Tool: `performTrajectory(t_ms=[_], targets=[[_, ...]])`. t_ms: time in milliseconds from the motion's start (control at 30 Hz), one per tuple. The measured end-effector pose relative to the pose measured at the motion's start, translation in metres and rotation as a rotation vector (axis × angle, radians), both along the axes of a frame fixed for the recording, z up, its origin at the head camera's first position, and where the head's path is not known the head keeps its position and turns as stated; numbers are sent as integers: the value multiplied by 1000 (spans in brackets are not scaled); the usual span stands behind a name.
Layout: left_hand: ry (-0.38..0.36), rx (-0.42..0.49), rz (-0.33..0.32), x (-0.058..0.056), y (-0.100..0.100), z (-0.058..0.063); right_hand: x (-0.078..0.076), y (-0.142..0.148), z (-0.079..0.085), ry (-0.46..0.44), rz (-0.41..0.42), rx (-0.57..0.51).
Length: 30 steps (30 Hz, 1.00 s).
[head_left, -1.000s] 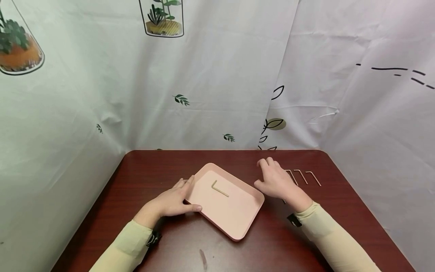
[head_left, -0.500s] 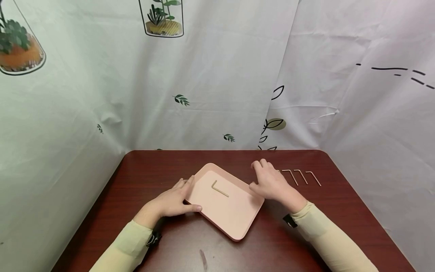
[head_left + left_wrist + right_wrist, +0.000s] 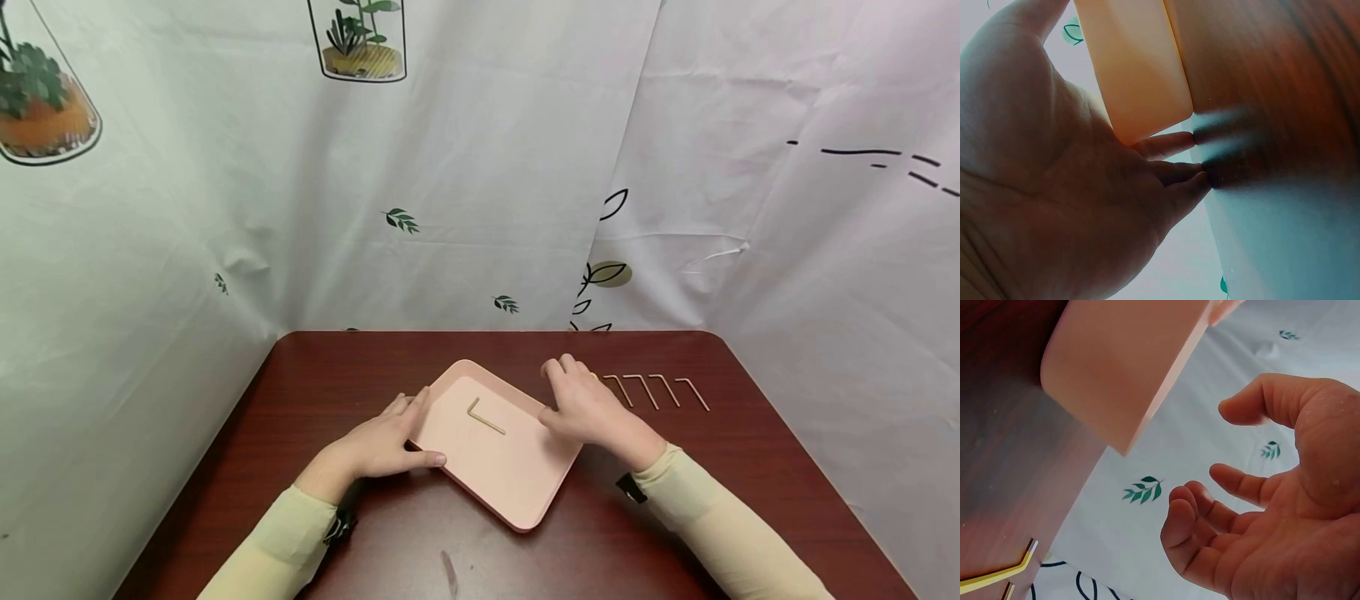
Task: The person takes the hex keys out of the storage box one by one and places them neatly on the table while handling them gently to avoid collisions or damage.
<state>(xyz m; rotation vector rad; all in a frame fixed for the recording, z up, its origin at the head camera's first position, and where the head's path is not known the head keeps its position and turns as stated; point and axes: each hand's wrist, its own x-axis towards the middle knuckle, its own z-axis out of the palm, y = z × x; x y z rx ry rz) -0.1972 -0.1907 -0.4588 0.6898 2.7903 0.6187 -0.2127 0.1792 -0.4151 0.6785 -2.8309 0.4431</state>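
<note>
A pink tray [image 3: 517, 487] lies angled on the table, with one gold L-shaped hex key [image 3: 489, 422] inside it. My left hand [image 3: 375, 446] rests at its left corner, fingers straight along the outside and thumb on the near rim. Over the tray's far right side hovers my right hand [image 3: 588, 408]; in the right wrist view its fingers [image 3: 1179, 531] are loosely curled, thumb apart, with nothing between them. To the right of that hand, several more hex keys [image 3: 641, 390] lie in a row; the right hand partly covers the leftmost.
The dark red wooden table [image 3: 375, 533] has a back edge against a white patterned curtain [image 3: 450, 167], which also hangs at both sides. A faint smear [image 3: 448, 573] marks the table near the front.
My right hand has moved left, from beside the tray to over its right side, uncovering more of the hex keys in the row. The left hand and the tray stay put.
</note>
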Motion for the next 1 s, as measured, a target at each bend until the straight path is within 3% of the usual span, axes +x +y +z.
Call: performTrajectory(t_ms=[567,1000], targets=[[-11,-6,0,-2,0,-3,0,-19,-1,38,103,36],[-5,-1,-1,-2,-1,-2,3,-37,3,-37,142,81]])
